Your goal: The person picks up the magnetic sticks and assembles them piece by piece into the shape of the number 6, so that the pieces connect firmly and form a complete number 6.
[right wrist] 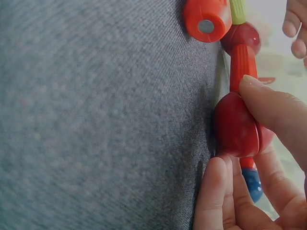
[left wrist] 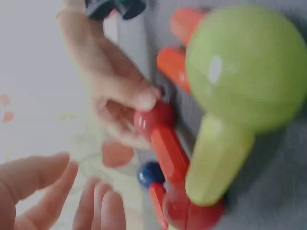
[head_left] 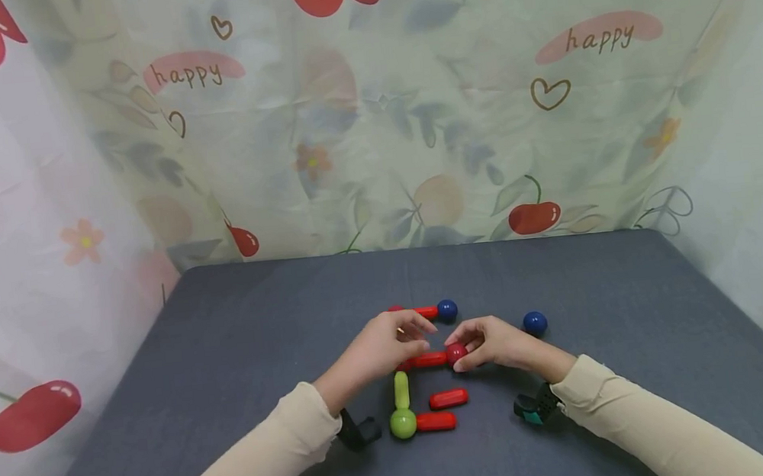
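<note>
My right hand (head_left: 491, 342) pinches a red ball (head_left: 457, 354) between thumb and fingers. That ball meets the right end of a red magnetic rod (head_left: 428, 360). At the rod's other end is a second red ball (left wrist: 192, 208), partly hidden by my left hand (head_left: 391, 340) in the head view. The left hand hovers above that end, fingers loosely bent, holding nothing. A light green rod (head_left: 402, 391) runs from the second red ball toward a green ball (head_left: 403, 424). Another red rod (head_left: 436, 421) extends right from the green ball.
A loose red rod (head_left: 448, 398) lies between the two sideways rods. Behind the hands, a blue ball (head_left: 447, 310) joins a further red rod (head_left: 425, 313). One separate blue ball (head_left: 535, 323) sits beyond the right wrist. The dark grey table (head_left: 257, 303) backs onto a printed curtain (head_left: 373, 154).
</note>
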`<state>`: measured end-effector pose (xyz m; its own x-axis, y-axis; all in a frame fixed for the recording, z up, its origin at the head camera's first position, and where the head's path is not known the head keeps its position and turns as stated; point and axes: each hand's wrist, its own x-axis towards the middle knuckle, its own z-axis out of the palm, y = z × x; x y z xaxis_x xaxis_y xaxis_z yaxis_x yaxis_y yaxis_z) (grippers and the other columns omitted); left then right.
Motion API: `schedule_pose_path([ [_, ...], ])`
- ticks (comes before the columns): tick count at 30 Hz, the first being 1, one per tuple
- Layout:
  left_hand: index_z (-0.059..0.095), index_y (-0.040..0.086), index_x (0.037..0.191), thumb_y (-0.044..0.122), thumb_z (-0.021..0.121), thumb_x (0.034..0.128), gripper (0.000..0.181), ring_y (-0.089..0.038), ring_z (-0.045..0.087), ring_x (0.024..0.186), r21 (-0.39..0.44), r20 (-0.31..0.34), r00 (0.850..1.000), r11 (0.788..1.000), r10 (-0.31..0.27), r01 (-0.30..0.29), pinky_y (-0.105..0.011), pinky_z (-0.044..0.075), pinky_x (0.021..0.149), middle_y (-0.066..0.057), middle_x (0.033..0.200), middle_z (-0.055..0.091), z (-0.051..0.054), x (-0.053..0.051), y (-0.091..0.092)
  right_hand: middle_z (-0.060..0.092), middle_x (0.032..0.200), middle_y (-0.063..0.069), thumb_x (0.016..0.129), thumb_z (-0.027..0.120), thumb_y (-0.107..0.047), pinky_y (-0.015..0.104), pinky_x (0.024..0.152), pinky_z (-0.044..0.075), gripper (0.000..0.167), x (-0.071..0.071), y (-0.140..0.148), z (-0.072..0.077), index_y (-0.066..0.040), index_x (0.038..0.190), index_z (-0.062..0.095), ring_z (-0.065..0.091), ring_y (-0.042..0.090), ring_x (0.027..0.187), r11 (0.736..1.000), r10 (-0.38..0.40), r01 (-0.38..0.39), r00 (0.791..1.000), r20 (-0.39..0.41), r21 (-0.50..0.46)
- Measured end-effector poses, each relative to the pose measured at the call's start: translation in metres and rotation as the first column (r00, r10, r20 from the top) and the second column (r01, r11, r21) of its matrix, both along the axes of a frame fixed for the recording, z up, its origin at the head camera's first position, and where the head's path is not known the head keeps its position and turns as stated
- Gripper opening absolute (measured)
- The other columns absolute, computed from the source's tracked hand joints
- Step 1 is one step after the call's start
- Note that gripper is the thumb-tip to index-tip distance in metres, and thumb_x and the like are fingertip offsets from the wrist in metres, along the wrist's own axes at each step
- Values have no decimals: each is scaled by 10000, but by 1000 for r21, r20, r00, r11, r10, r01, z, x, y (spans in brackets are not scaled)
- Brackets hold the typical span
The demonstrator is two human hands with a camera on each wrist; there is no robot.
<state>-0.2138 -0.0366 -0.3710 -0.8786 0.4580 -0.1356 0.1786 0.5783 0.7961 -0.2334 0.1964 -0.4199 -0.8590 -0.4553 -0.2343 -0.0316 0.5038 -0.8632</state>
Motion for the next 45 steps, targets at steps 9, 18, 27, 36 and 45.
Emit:
schedule_pose_path([
  [9, 671, 137, 1079, 154, 790, 807, 297, -184, 579, 861, -41, 78, 979, 981, 190, -187, -308, 513, 705, -64, 1037, 631, -22, -10, -20, 652, 1027, 65, 782, 813, -148, 283, 760, 515, 391, 2, -1, 2, -52, 1131, 665, 569, 186, 874, 999, -27, 27, 1000, 12, 20],
  [18, 673, 125, 1039, 99, 790, 799, 268, -168, 570, 700, -1, 185, 965, 982, 188, -191, -258, 478, 619, -77, 866, 601, -35, -17, -27, 648, 1019, 58, 775, 816, -138, 281, 749, 513, 386, 3, -4, 3, -61, 1124, 670, 563, 187, 870, 998, -51, 51, 999, 19, 28],
  [27, 680, 108, 1046, 82, 791, 795, 276, -153, 583, 674, 7, 206, 961, 982, 185, -191, -256, 508, 630, -89, 864, 607, -35, -18, -27, 645, 1071, 60, 796, 803, -182, 295, 765, 510, 388, 6, -2, -1, -85, 1146, 667, 572, 183, 899, 998, -37, 39, 998, -44, 44],
  [36, 677, 90, 1044, 66, 790, 792, 277, -150, 577, 660, 10, 205, 960, 980, 191, -197, -251, 508, 620, -93, 853, 602, -33, -17, -26, 619, 1243, 119, 845, 760, -234, 424, 912, 520, 478, 23, -7, 4, -96, 1270, 590, 600, 260, 1097, 998, -36, 46, 982, -187, 50],
  [45, 678, 93, 1042, 74, 790, 794, 272, -151, 573, 657, 9, 198, 961, 980, 191, -197, -256, 508, 621, -89, 849, 604, -30, -15, -25, 623, 1198, 121, 860, 744, -219, 451, 928, 502, 414, 44, -21, 25, -86, 1231, 619, 607, 250, 1056, 999, -30, 38, 956, -291, 22],
])
